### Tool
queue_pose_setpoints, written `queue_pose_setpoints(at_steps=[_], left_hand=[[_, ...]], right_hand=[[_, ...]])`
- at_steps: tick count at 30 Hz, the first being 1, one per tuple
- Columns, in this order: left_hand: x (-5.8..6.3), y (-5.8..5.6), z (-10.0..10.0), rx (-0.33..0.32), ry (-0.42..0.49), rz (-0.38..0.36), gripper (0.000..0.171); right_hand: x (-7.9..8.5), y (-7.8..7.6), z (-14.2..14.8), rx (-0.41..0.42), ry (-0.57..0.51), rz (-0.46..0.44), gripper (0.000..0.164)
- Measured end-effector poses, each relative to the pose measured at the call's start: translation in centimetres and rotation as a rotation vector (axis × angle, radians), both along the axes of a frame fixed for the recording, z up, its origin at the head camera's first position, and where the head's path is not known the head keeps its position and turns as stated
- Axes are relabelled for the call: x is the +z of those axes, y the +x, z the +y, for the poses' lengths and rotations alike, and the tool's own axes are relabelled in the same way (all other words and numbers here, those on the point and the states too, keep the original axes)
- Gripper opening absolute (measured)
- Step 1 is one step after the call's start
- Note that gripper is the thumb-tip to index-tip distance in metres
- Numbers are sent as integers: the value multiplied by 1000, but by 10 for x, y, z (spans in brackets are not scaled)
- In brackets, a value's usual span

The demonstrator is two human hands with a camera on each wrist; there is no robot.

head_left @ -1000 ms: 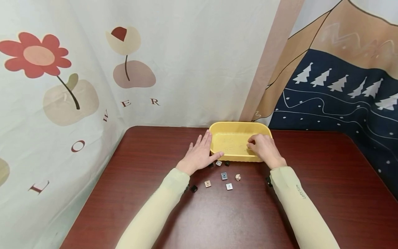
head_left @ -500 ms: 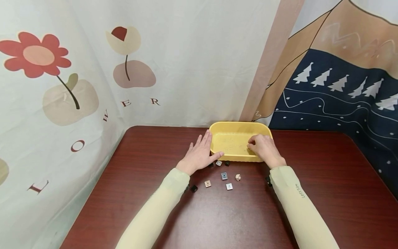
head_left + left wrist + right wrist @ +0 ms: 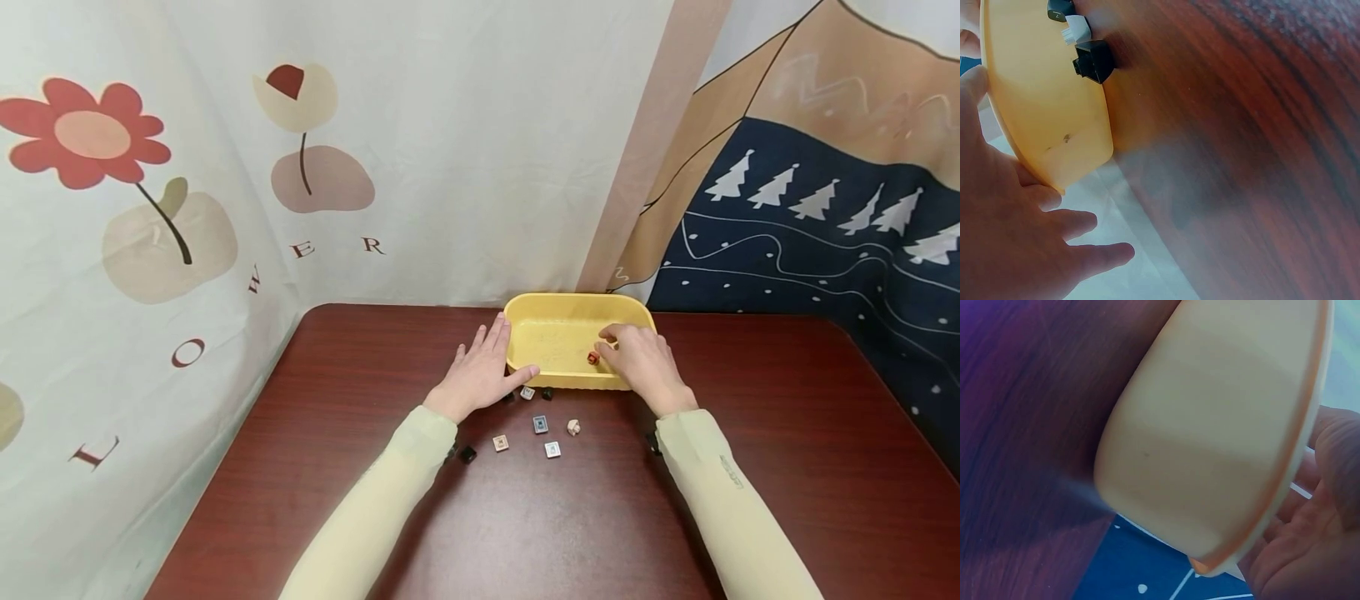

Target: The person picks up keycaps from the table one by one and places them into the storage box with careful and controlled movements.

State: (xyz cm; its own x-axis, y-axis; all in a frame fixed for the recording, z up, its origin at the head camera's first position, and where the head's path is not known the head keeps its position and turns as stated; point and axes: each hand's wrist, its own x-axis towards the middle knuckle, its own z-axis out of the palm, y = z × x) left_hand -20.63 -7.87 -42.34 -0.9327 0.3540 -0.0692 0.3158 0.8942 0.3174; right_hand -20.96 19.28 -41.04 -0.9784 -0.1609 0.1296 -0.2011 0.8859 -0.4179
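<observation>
My left hand [image 3: 478, 375] lies spread at the left end of a yellow tray [image 3: 579, 382], fingertips on its rim and the thumb over its near corner. Over the tray's right side is my right hand [image 3: 641, 362], thumb and index finger slightly apart. Just off the thumb, inside the tray, sits a small red keycap [image 3: 593, 357]. In the right wrist view the tray's outer wall [image 3: 1210, 425] hides the fingertips. Below the left thumb, a black keycap [image 3: 1094, 61], a whitish one [image 3: 1077, 30] and another black one [image 3: 1060, 10] stand against the tray's near wall.
Loose keycaps lie nearer on the brown table [image 3: 570, 533]: a blue one [image 3: 540, 425], a cream one [image 3: 573, 427], a peach one [image 3: 501, 443], a white one [image 3: 552, 450] and a black one [image 3: 468, 454]. A printed curtain [image 3: 450, 150] hangs behind the table's far edge.
The red keycap now shows in the tray beside my right thumb. My right thumb and index finger have parted a little, and the wrist has shifted slightly. The left hand stays in place.
</observation>
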Motion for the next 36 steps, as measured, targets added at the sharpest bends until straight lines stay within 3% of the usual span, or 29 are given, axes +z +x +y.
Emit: queue_pose_setpoints(at_steps=[17, 29, 36], left_hand=[[1, 2, 0, 0, 12, -5, 100], [0, 2, 0, 2, 11, -3, 99], [1, 2, 0, 4, 10, -3, 100]], right_hand=[[7, 37, -1, 28, -39, 216, 32], [2, 57, -2, 129, -93, 272, 33], [-3, 66, -2, 210, -58, 322, 35]])
